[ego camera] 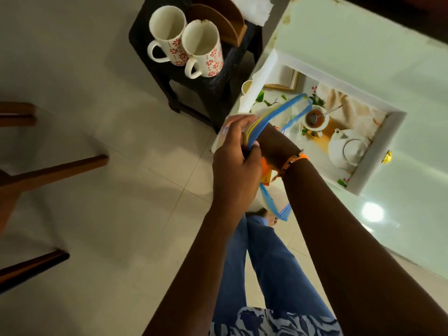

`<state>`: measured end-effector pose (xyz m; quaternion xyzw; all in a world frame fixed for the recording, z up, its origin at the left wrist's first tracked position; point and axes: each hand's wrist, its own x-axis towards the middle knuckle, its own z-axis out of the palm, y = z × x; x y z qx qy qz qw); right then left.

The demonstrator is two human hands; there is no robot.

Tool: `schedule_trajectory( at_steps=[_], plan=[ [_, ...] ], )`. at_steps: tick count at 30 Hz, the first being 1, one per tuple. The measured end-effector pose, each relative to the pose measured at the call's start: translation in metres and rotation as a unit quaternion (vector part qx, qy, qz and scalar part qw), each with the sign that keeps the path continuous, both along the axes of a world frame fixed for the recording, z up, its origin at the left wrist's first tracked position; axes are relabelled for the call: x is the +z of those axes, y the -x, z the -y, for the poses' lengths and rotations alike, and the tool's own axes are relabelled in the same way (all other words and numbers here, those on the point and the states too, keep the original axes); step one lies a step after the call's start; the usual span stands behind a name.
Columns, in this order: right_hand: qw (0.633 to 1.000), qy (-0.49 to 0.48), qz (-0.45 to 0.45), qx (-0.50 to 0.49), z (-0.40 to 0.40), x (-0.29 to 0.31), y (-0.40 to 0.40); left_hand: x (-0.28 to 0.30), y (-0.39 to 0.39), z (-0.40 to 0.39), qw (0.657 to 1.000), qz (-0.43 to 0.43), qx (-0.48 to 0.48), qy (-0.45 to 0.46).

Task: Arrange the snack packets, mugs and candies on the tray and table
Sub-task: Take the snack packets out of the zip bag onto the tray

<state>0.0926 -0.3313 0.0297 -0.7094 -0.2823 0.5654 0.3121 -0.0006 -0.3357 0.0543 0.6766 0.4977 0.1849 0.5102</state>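
My left hand [234,163] grips the mouth of a clear zip bag [282,110] with a blue and yellow seal, held over the table's near edge. My right hand [272,145] reaches into the bag through its opening; its fingers are hidden behind my left hand. An orange snack packet [265,171] shows just under my right wrist. Two white mugs with red flowers, one [167,35] to the left of the other [204,48], stand on a black stool [232,66]. A white tray [371,166] with a printed tea scene lies on the table [363,44].
A wooden napkin holder [224,23] and a white tissue [254,7] sit behind the mugs on the stool. Wooden chair legs [55,169] stand on the tiled floor at the left. My legs in blue jeans [274,265] are below the bag.
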Motion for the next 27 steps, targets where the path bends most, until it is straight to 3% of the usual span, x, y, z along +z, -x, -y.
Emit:
schedule_trajectory(
  at_steps=[7,13,18,23,27],
  plan=[
    [0.968,-0.018,-0.029,-0.25,0.084,0.006,-0.04,-0.011,-0.038,0.022,0.997,-0.034,-0.063,-0.023],
    [0.897,-0.072,-0.046,-0.434,0.167,0.012,-0.075,-0.027,-0.069,0.043,0.989,-0.09,-0.121,0.005],
    [0.805,-0.124,-0.099,-0.572,0.216,0.001,-0.089,-0.04,-0.082,0.061,0.982,-0.128,-0.139,-0.009],
    [0.732,-0.143,-0.126,-0.654,0.246,-0.02,-0.098,-0.048,-0.09,0.075,0.978,-0.142,-0.154,-0.01],
    [0.694,-0.126,-0.142,-0.694,0.256,-0.042,-0.104,-0.053,-0.089,0.08,0.976,-0.148,-0.157,-0.016]
  ],
)
